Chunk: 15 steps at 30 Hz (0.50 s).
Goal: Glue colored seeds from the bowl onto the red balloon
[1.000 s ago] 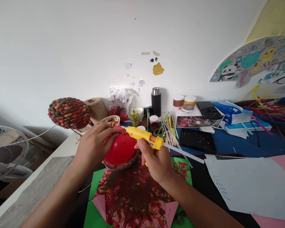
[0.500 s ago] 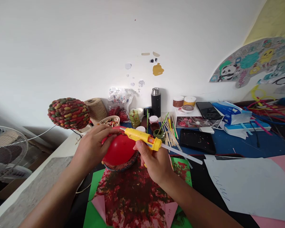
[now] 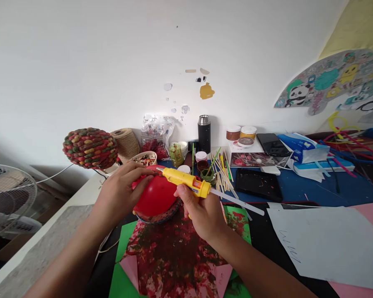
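My right hand is wrapped round a yellow glue gun, with a long pale glue stick poking out of its back end. The gun's metal nozzle points left, close to the fingertips of my left hand. That hand lies against a shiny red balloon, thumb and forefinger drawn together near the nozzle. Whatever small thing they pinch is too hidden to name. Under the balloon sits a dark woven ring or basket. Paint-smeared paper spreads below on a green sheet.
At left stand a multicoloured knobbly ball, a twine spool and a fan. Behind are a bowl of small pieces, paint jars, a black flask and wooden sticks. A black tray and white paper lie right.
Almost nothing differs. The glue gun and my right hand have shifted very slightly left; my left hand stays on the balloon.
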### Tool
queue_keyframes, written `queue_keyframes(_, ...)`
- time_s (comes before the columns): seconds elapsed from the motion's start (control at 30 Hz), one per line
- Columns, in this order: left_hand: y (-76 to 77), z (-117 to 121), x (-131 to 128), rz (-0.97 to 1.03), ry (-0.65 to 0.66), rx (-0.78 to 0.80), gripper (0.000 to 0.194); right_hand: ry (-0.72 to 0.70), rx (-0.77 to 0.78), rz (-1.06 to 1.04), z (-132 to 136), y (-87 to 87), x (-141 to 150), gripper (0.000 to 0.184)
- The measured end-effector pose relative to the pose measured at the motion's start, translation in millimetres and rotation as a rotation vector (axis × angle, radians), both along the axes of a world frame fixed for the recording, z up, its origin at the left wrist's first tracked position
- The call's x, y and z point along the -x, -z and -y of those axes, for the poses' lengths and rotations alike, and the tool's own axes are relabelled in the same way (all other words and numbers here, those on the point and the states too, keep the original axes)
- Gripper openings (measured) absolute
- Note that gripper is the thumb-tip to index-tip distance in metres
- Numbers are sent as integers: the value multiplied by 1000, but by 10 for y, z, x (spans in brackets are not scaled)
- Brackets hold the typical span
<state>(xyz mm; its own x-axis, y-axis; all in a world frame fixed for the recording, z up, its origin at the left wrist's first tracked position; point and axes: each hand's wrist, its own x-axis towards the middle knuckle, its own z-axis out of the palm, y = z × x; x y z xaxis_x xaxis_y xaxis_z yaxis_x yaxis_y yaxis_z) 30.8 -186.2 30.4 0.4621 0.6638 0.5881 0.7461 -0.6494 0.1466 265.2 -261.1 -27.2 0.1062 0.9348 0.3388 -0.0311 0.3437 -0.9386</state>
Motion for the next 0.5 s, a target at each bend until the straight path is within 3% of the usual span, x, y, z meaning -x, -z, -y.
queue_keyframes(0.23, -43, 18, 24, 25, -6, 70, 37, 12, -3, 5, 17, -1, -5, 65)
queue_keyframes(0.5, -42, 29, 42, 41, 14, 6, 34, 16, -2, 4, 24, -20, 11, 61)
